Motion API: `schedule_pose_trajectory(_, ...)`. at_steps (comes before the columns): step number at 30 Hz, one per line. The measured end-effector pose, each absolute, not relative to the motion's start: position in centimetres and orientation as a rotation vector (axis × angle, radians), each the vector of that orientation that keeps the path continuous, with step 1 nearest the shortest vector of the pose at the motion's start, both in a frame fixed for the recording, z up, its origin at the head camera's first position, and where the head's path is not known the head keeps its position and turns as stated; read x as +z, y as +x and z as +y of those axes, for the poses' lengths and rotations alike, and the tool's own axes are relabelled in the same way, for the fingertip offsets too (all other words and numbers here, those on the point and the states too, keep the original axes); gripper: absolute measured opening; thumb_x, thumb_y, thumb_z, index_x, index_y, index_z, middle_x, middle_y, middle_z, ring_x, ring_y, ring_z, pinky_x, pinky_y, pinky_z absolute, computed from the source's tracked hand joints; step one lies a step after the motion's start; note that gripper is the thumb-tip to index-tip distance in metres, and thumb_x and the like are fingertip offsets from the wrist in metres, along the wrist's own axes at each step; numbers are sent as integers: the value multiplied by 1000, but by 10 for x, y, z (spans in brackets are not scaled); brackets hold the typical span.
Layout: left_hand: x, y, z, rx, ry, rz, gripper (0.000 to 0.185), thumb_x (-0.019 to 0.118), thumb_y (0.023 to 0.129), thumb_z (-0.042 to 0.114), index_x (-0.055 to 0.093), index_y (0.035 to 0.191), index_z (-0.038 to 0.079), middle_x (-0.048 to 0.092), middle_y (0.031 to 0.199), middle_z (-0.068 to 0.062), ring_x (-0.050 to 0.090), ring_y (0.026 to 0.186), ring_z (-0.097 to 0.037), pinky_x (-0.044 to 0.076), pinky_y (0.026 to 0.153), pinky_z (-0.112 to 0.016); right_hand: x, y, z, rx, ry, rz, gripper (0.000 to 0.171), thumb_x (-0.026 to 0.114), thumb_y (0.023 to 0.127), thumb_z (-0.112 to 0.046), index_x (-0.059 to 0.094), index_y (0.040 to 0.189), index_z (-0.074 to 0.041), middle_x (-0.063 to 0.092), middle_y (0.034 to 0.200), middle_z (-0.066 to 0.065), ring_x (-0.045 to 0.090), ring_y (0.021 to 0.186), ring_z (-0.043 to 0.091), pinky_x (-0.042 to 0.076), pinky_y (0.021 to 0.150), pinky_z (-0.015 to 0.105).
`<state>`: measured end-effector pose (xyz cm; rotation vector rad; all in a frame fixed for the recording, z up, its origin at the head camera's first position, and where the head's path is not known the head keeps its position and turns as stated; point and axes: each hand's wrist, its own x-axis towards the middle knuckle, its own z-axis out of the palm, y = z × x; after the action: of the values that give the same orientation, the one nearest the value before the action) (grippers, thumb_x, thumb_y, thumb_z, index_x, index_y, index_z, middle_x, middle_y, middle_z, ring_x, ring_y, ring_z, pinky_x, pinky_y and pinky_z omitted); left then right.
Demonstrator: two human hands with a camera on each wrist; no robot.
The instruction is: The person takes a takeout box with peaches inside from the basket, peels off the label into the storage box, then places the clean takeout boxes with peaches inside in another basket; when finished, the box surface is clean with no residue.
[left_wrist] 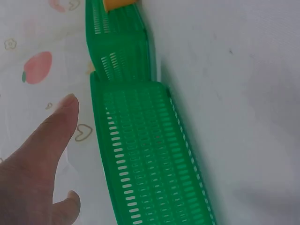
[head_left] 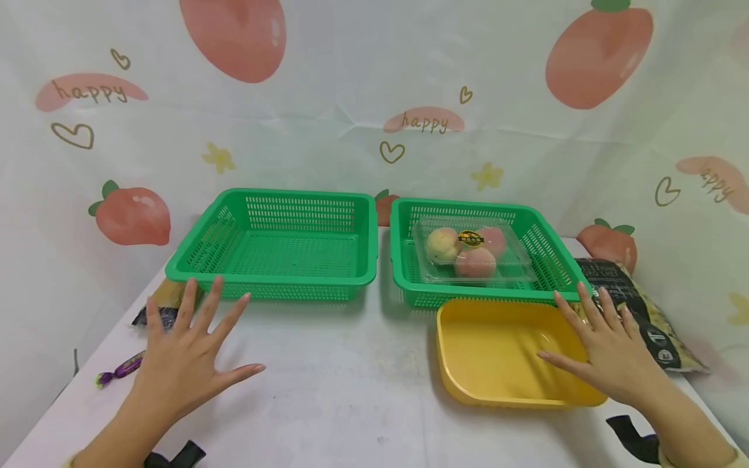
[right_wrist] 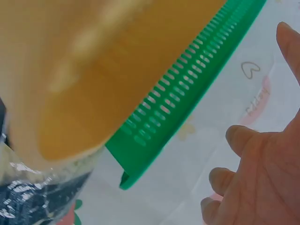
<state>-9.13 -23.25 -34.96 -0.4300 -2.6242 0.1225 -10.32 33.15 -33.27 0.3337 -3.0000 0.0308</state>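
My left hand is spread with straight fingers in front of the left green basket, holding nothing. Over the right part of a yellow basin is my right hand, its fingers also spread and holding nothing. Behind the basin stands the right green basket, in which lies a clear plastic box of peaches. In the left wrist view the thumb points past the green baskets. The right wrist view has the palm at the right, apart from the basin.
A purple-wrapped candy and a brown bag lie at the left, partly hidden by the left hand. At the far right a black and yellow bag leans near the basin. A printed curtain hangs behind the white table.
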Motion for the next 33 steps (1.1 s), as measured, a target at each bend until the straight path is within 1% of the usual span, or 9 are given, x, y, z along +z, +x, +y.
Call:
schedule_pose_trajectory(2, -350, -93, -230, 128, -432, -2628, 103, 45, 65, 86, 22, 149, 30, 7, 158, -8, 4, 144, -37, -7, 105, -70, -329, -106, 333, 26, 329, -3012, 98, 55, 82, -62, -4, 151, -23, -13, 154, 21, -26, 137, 40, -30, 102, 51)
schedule_pose_trajectory(7, -348, -95, -226, 138, -434, -2642, 101, 42, 66, 87, 25, 148, 30, 9, 158, -9, -1, 145, -34, -5, 105, -71, -319, -116, 336, 32, 331, -3019, 97, 53, 84, -61, -6, 150, -22, -20, 153, 19, -23, 136, 45, -28, 103, 55)
schedule_pose_trajectory(9, -348, -96, -225, 138, -431, -2648, 100, 39, 67, 88, 26, 148, 30, 9, 158, -8, -4, 145, -33, -6, 106, -70, -314, -120, 338, 29, 336, -3008, 97, 53, 84, -61, -6, 150, -21, -17, 153, 20, -21, 136, 47, -26, 104, 57)
schedule_pose_trajectory(14, -347, -97, -223, 135, -433, -2654, 100, 37, 67, 88, 23, 148, 31, 5, 159, -6, -6, 145, -33, -8, 106, -69, -303, -136, 341, 19, 343, -2992, 94, 51, 86, -60, -7, 150, -21, -16, 153, 21, -22, 137, 45, -22, 105, 60)
schedule_pose_trajectory(17, -346, -100, -222, 132, -461, -2642, 100, 35, 69, 88, 20, 149, 31, 1, 159, -5, -6, 145, -33, -5, 106, -70, -296, -146, 343, 15, 351, -2976, 92, 50, 87, -59, -5, 151, -21, -13, 153, 24, -20, 138, 45, -22, 106, 59)
schedule_pose_trajectory(20, -344, -103, -219, 124, -491, -2622, 99, 32, 70, 88, 19, 149, 31, -1, 159, -4, -6, 145, -33, 1, 105, -72, -292, -155, 344, 24, 348, -2977, 91, 49, 87, -59, -3, 151, -19, -8, 153, 27, -18, 137, 47, -21, 106, 59)
schedule_pose_trajectory(23, -341, -106, -217, 127, -510, -2618, 98, 32, 71, 88, 18, 150, 31, -3, 159, -3, -7, 145, -33, 3, 104, -73, -288, -165, 344, 63, 333, -2997, 90, 48, 88, -60, -2, 151, -19, -10, 153, 27, -19, 137, 47, -20, 106, 61)
schedule_pose_trajectory(29, -338, -112, -212, 154, -531, -2627, 98, 34, 71, 87, 19, 149, 30, -4, 159, -4, -8, 145, -33, -4, 105, -72, -279, -182, 345, 171, 293, -3063, 83, 41, 92, -57, -3, 151, -17, -18, 152, 24, -27, 136, 44, -21, 104, 63)
schedule_pose_trajectory(33, -335, -114, -211, 157, -540, -2625, 97, 35, 71, 86, 20, 149, 30, -4, 159, -4, -7, 145, -33, -2, 105, -72, -272, -195, 346, 209, 294, -3085, 83, 38, 93, -57, -1, 150, -11, -17, 151, 27, -24, 134, 49, -20, 104, 63)
